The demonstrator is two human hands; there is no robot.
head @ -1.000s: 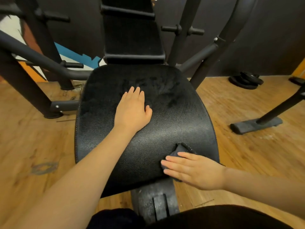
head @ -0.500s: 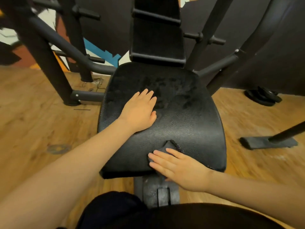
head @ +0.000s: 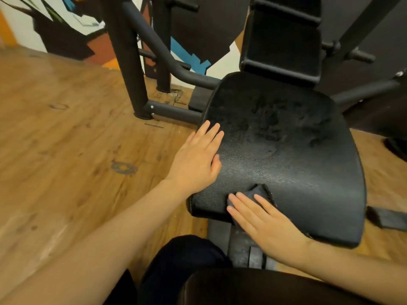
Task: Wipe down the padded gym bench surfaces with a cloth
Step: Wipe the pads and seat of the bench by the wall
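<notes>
Cloth (head: 258,193) under right hand (head: 264,221) at the seat pad's (head: 297,172) near edge; left hand (head: 196,161) flat on its left edge.
Both hands lie with fingers straight, gripping nothing. Risk: the small bunched cloth may slide out over the near edge, and the dull far patches may go unwiped. Count: one cloth, one seat pad, one back pad (head: 284,40), two hands.

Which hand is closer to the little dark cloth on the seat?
The right hand. Its straight fingers press down on the cloth at the seat pad's near edge. The left hand lies flat on the pad's left edge, apart from the cloth.
</notes>
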